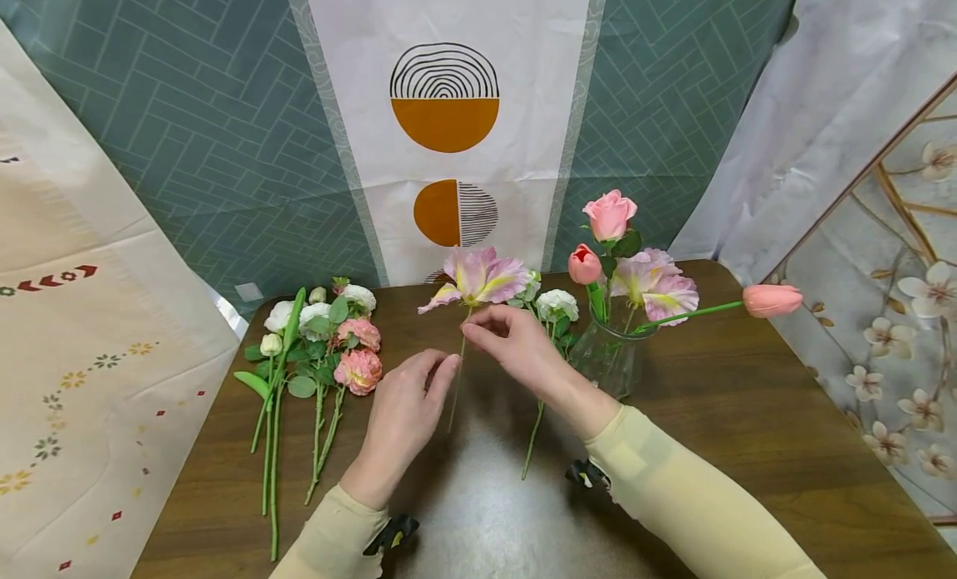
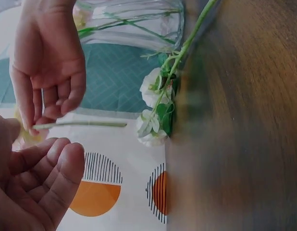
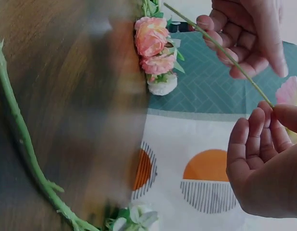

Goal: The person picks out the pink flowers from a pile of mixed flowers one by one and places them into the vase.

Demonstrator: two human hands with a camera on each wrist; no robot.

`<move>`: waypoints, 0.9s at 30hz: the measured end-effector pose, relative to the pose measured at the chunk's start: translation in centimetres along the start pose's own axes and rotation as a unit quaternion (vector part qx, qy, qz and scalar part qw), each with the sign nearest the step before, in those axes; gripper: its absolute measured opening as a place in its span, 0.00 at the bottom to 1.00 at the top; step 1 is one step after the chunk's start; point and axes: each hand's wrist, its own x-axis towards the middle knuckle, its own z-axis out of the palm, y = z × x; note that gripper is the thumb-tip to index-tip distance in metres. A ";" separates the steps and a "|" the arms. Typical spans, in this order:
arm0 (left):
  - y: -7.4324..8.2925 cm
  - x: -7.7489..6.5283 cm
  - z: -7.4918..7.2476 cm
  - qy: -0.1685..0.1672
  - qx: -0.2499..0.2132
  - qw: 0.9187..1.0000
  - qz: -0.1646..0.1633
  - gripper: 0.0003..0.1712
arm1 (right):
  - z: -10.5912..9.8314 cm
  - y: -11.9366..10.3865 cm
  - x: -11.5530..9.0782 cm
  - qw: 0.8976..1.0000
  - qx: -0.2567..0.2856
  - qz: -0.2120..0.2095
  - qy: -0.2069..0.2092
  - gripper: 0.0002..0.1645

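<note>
A pink and yellow artificial flower is upright above the middle of the table, its thin stem pointing down. My right hand pinches that stem just under the bloom, between thumb and fingertips. Beside the lower stem is my left hand, its fingers loosely bent and not closed round anything; in the right wrist view the left fingers lie close by the stem, and whether they touch it I cannot tell. The left wrist view has the left hand in front and the right hand above.
A glass vase at the right holds a pink rose, tulips and another pink-yellow flower; one tulip leans far right. A white flower stem lies left of it. White and pink flowers lie on the table's left.
</note>
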 end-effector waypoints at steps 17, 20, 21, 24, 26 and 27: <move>-1.1 0.6 -0.4 0.011 -0.010 1.000 -0.015 0.20 | -3.6 -2.1 -3.8 0.987 -0.132 -0.070 0.053 0.09; -1.0 0.8 -0.3 0.007 -0.012 1.000 -0.016 0.18 | -4.4 -2.5 -4.6 0.984 -0.148 -0.076 0.063 0.08; -0.9 0.9 -0.2 0.005 -0.015 1.000 -0.017 0.18 | -4.7 -2.6 -4.9 0.983 -0.155 -0.078 0.067 0.07; -0.5 1.2 0.1 -0.001 -0.027 1.000 -0.016 0.17 | -5.5 -3.0 -5.7 0.979 -0.170 -0.081 0.080 0.07; -0.2 1.3 0.4 -0.007 -0.033 0.999 -0.016 0.17 | -6.1 -3.3 -6.3 0.976 -0.180 -0.081 0.089 0.06; -0.1 1.4 0.6 -0.010 -0.036 0.999 -0.015 0.18 | -6.4 -3.4 -6.6 0.975 -0.183 -0.081 0.093 0.06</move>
